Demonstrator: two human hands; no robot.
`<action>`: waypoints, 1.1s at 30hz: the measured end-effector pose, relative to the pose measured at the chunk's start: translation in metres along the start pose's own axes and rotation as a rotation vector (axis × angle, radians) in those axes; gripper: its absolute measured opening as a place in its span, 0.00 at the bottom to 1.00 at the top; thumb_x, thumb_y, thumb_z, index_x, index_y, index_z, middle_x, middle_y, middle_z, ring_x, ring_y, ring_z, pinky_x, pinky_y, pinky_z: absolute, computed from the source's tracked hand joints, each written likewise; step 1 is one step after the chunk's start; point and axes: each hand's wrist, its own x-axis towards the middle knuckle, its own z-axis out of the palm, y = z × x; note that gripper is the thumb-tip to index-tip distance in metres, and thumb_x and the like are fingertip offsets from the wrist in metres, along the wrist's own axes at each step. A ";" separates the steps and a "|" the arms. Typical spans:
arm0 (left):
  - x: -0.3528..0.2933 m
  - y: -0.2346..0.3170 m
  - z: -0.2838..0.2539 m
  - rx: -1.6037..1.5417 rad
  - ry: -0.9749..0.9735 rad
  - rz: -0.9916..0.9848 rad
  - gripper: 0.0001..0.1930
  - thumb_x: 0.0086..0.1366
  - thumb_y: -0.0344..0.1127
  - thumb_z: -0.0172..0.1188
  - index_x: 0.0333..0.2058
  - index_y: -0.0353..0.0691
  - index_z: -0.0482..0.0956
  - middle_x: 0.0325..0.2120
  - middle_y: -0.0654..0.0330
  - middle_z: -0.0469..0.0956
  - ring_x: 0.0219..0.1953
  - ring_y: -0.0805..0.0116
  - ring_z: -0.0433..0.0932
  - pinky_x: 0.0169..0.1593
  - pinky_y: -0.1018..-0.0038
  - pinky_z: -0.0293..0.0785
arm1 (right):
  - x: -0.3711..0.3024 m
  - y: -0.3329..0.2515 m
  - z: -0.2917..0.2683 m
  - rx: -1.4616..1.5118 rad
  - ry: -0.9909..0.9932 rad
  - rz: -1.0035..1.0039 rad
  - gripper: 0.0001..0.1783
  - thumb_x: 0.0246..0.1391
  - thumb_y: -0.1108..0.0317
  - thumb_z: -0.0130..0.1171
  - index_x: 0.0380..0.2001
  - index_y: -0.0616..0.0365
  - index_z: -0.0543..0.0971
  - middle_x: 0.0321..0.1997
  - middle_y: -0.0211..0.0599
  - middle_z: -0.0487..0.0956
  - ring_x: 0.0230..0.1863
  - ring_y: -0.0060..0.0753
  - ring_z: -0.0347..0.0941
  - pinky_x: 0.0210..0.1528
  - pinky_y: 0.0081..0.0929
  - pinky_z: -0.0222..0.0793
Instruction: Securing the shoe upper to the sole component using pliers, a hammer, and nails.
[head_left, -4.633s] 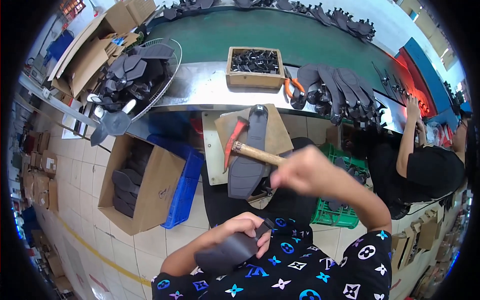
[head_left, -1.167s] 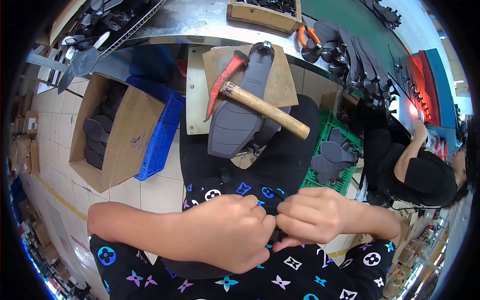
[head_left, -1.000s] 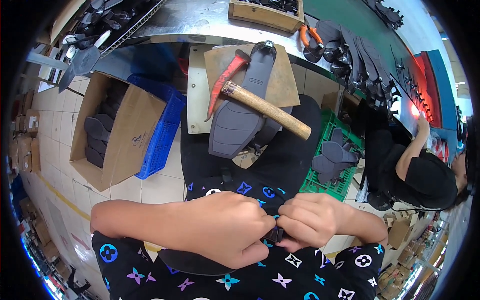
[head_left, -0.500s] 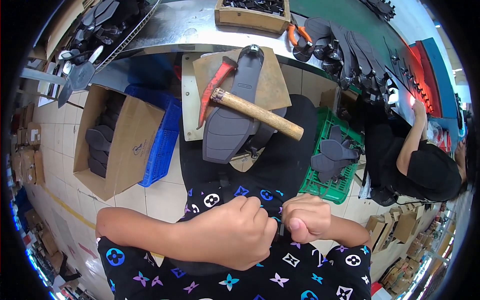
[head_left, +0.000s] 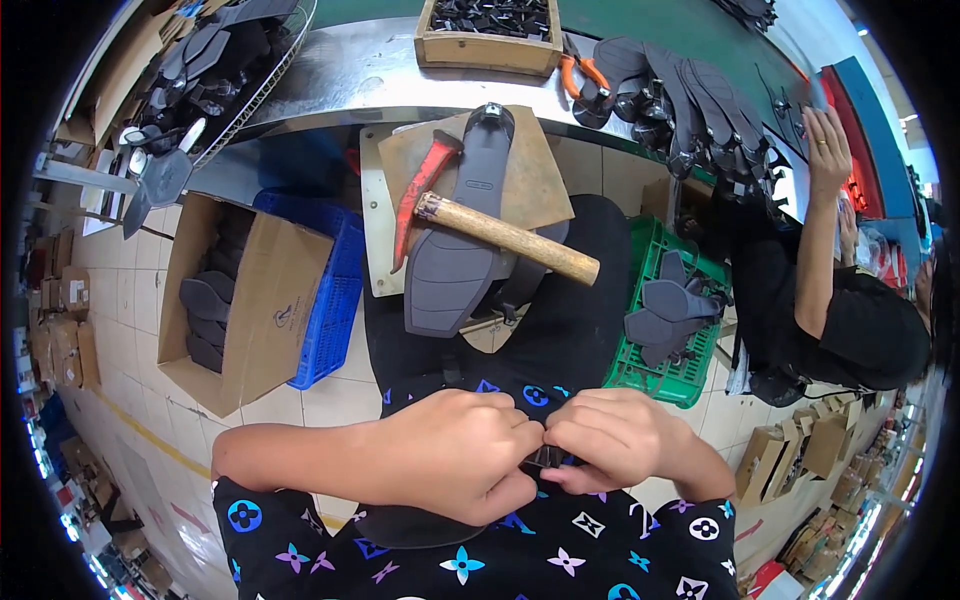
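My left hand (head_left: pixel 465 455) and right hand (head_left: pixel 620 440) meet in front of my shirt. Their fingers pinch a small black strap piece (head_left: pixel 545 458), mostly hidden between them. Below my left wrist shows the curved edge of a dark sole (head_left: pixel 430 527); whether it joins the strap I cannot tell. Ahead of my hands, over my thighs, lies a black sandal (head_left: pixel 452 275), sole up. Across it rests a hammer (head_left: pixel 510 238) with a wooden handle and a red head. Under them is a brown board (head_left: pixel 540 185) on a pale plate (head_left: pixel 382 262).
A wooden box (head_left: pixel 487 50) of small black parts, orange-handled pliers (head_left: pixel 583 75) and piled sandals (head_left: pixel 700 95) sit on the metal bench. A cardboard box (head_left: pixel 270 300) and blue crate (head_left: pixel 340 325) stand left, a green crate (head_left: pixel 650 382) right. A person (head_left: pixel 840 320) works at far right.
My hands have shifted slightly, the fingertips now touching and the right fingers extended further over the black strap piece. The other person's hand has lifted. Sandal and hammer stay put.
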 end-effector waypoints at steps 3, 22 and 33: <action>-0.001 -0.001 -0.001 -0.055 -0.089 -0.049 0.10 0.51 0.34 0.59 0.19 0.32 0.73 0.16 0.50 0.74 0.24 0.50 0.77 0.29 0.60 0.77 | 0.003 -0.002 -0.002 -0.052 -0.085 -0.059 0.17 0.51 0.66 0.70 0.35 0.69 0.76 0.23 0.38 0.73 0.22 0.35 0.74 0.23 0.27 0.72; -0.007 0.007 -0.011 -0.080 -0.086 0.007 0.09 0.48 0.33 0.62 0.21 0.35 0.72 0.17 0.54 0.72 0.23 0.55 0.75 0.26 0.66 0.75 | 0.018 -0.020 -0.009 -0.036 -0.175 0.048 0.17 0.49 0.62 0.71 0.30 0.65 0.76 0.23 0.35 0.75 0.19 0.36 0.74 0.19 0.28 0.70; -0.015 0.014 -0.001 -0.267 -0.183 0.054 0.09 0.51 0.33 0.60 0.23 0.33 0.74 0.21 0.54 0.73 0.26 0.56 0.74 0.28 0.67 0.75 | 0.031 -0.023 -0.022 0.228 -0.404 0.009 0.18 0.53 0.59 0.66 0.23 0.58 0.70 0.17 0.31 0.67 0.16 0.33 0.68 0.17 0.29 0.65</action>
